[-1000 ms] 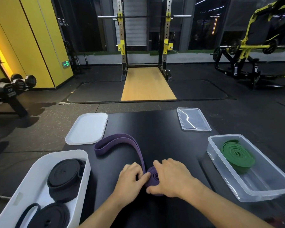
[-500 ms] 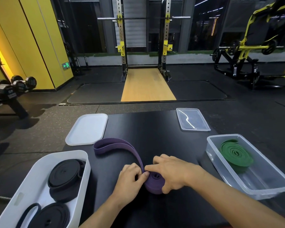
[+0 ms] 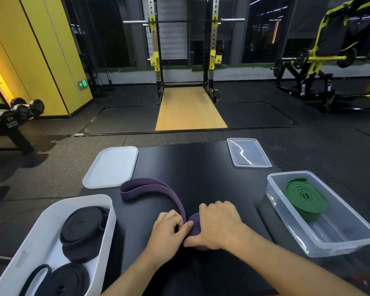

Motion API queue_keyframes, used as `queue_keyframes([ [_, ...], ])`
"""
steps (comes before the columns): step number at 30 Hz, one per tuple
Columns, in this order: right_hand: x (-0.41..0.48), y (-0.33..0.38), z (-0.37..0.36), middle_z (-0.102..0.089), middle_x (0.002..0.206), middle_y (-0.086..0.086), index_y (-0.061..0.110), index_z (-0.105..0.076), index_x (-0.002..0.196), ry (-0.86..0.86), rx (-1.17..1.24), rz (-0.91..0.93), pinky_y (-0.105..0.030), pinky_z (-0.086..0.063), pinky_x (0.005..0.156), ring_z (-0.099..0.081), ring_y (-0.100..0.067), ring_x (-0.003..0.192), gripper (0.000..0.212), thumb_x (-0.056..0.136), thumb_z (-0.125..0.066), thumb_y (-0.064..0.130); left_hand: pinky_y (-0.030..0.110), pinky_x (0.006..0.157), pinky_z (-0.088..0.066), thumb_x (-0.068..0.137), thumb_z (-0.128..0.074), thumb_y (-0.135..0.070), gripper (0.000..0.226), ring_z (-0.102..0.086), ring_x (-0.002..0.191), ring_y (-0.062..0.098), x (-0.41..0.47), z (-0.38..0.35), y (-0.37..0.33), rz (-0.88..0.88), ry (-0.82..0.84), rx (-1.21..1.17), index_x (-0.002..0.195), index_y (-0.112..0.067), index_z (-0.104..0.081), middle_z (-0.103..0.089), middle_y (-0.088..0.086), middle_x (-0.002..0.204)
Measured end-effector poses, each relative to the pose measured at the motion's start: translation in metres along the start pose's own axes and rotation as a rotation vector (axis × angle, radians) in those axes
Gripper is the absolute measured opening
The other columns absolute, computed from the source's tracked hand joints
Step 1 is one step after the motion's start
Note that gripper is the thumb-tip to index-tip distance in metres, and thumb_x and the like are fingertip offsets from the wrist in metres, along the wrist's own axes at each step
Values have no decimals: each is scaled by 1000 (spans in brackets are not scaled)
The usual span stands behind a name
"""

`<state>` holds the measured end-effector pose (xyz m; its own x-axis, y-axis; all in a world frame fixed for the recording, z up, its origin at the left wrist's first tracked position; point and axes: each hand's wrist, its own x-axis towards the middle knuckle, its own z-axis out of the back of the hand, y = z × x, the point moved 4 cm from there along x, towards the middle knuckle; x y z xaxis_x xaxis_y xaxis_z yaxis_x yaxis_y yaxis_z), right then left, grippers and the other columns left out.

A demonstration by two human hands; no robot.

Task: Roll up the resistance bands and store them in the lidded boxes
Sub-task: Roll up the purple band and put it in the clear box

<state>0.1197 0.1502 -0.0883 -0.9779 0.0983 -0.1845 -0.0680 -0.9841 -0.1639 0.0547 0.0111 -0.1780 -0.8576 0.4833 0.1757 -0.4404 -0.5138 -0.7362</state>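
**Head view: purple band, part-rolled, near the table's front edge.**
Item: purple band (image 3: pixel 195 228), rolled end standing on edge on the black table (image 3: pixel 201 167), loose tail looping off to 11 o'clock. Your right hand (image 3: pixel 219 223) is curled over the roll with the thumb at its near side. Your left hand (image 3: pixel 169 233) pinches the strap where it feeds in. To roll well, hold tension with the left, line each wrap's edges flush, and turn the roll toward the tail so it does not cone. Stores: clear box (image 3: pixel 273 197) at 3 o'clock, holding a rolled green band (image 3: pixel 304 197) with room beside it; white box (image 3: pixel 41 231) at 8 o'clock, with black bands (image 3: pixel 83 227). Both lids, white lid (image 3: pixel 112 166) at 11 and clear lid (image 3: pixel 249 152) at 1, lie off.
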Motion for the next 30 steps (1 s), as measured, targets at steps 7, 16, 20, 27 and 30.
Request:
queue_keyframes([
  [7,2,-14,-5,-55,125,-4,17,-51,127,15,62,172,-40,-38,100,-48,-26,115,88,73,-61,85,22,87,-38,106,-50,-37,40,-46,96,2,-1,1,-7,-32,-34,36,67,-36,-43,-50,-15,76],
  [16,9,-32,-8,-32,141,12,39,-24,159,255,252,385,-39,-44,107,-34,-16,127,101,77,-84,44,22,85,-40,91,-54,-57,39,-48,99,3,-3,1,-4,-37,-3,-1,65,-29,-46,-57,-17,82],
  [20,6,-30,-7,-24,155,11,39,-16,161,275,215,375,-42,-43,110,-31,-20,138,104,81,-83,37,26,88,-43,85,-51,-67,43,-50,100,4,-3,3,-2,-71,9,1,65,-29,-47,-57,-14,81],
  [27,-8,-4,9,-61,129,-11,4,-35,150,106,28,-17,-42,-43,90,-59,-31,116,117,74,-52,91,25,86,-41,83,-49,-67,44,-47,97,2,1,1,-2,-61,13,7,64,-27,-47,-56,-11,78],
  [30,-4,4,9,-66,101,-5,10,-59,113,103,-65,-12,-44,-37,91,-62,-27,90,95,75,-40,95,23,86,-40,83,-48,-67,47,-48,98,3,0,1,-2,-50,18,1,64,-24,-49,-57,-10,77],
])
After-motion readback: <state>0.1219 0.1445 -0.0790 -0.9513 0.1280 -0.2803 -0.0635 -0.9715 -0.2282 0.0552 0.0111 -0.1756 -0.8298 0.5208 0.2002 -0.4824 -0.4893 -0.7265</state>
